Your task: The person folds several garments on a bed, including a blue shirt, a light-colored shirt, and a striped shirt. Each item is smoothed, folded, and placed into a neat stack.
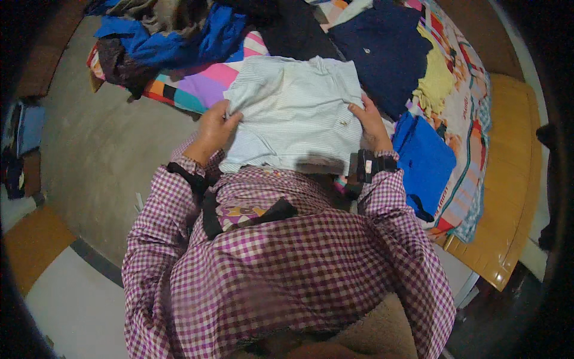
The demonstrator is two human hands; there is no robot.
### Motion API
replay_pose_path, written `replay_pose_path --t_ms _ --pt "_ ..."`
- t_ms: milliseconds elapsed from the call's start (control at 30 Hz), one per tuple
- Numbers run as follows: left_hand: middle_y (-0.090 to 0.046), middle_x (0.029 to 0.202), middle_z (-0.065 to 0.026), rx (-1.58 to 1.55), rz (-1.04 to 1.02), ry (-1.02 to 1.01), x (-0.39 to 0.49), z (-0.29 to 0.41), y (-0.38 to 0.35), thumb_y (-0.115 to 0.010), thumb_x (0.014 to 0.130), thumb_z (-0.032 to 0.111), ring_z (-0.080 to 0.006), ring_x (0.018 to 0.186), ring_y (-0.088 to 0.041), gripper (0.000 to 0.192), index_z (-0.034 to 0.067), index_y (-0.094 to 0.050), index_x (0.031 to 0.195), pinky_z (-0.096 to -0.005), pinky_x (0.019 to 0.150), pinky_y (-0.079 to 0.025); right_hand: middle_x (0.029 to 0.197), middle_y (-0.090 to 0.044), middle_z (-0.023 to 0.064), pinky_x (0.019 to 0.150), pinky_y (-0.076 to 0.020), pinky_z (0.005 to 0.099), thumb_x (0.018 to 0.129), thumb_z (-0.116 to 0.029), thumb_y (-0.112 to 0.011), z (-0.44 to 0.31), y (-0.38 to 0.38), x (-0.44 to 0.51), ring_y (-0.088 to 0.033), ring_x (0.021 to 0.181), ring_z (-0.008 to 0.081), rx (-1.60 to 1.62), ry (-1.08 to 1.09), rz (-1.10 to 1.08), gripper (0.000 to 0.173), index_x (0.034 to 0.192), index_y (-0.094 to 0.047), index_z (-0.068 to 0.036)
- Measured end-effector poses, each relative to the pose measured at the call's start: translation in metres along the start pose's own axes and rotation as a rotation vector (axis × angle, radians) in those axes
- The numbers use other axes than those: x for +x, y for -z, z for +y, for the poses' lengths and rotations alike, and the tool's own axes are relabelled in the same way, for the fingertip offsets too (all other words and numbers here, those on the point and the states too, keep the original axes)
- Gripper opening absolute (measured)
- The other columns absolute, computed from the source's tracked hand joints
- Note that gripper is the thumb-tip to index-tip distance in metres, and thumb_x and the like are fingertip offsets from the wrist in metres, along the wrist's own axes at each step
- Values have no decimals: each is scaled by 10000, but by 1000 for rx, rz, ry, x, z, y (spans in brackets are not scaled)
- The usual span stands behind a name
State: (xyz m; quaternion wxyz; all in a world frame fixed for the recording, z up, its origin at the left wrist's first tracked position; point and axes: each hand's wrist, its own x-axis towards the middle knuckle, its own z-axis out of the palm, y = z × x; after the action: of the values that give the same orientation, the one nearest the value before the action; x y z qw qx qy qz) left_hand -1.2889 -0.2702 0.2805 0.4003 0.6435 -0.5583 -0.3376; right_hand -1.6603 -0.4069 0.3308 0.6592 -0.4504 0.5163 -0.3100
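Note:
A pale, finely striped garment [291,103] is spread between my hands, its lower edge over my lap. My left hand [215,128] grips its left side, thumb on top and fingers mostly hidden beneath. On the opposite side my right hand [372,121] pinches the cloth in the same way. A small dark mark shows on the garment near my right thumb. Just beyond it lie a black cloth [291,31] and a dark navy garment [381,54].
A patterned bedspread [466,134] covers the bed, which has a tan padded edge [511,179] at right. On it lie a folded blue garment [426,161], a yellow cloth [435,76] and a heap of blue clothing [179,45]. Grey floor [107,148] shows at left.

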Motion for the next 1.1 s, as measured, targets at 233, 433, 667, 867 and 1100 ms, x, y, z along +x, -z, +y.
replay_pose_path --t_ms 233,433,667,867,1100 --pt "-545 1119 -199 379 79 -242 6 18 15 -676 739 168 -378 1004 -526 433 43 -527 1126 -408 854 -435 1137 -589 90 855 -454 289 876 -119 -559 -3 -7 -11 -577 979 172 213 -157 -60 379 1216 -487 32" --pt "-526 1171 -126 632 -130 -399 -11 42 10 -668 739 155 -323 1161 -450 411 127 -553 1132 -433 952 -360 1110 -607 100 818 -459 288 852 -185 -613 8 -14 -3 -589 955 175 45 -162 18 414 1194 -509 25" --pt "-559 1135 -120 685 -168 -372 -5 53 12 -629 767 152 -310 1119 -486 329 95 -586 1088 -425 936 -376 1064 -623 106 802 -485 309 867 -197 -588 -13 -24 -9 -610 916 207 247 -147 20 364 1145 -538 32" --pt "-609 1040 -132 72 -290 -325 5 106 6 -622 804 146 -283 973 -577 276 48 -597 1061 -354 831 -453 1097 -607 112 818 -498 334 889 -191 -556 -30 -57 -9 -605 948 219 379 -205 90 358 1174 -517 22" --pt "-596 923 -75 -156 -276 -263 10 156 -6 -665 783 136 -159 811 -587 257 44 -600 1014 -272 680 -474 1193 -552 153 905 -474 400 939 -263 -468 -42 -109 -34 -568 1053 281 878 -306 -282 402 1238 -460 5"
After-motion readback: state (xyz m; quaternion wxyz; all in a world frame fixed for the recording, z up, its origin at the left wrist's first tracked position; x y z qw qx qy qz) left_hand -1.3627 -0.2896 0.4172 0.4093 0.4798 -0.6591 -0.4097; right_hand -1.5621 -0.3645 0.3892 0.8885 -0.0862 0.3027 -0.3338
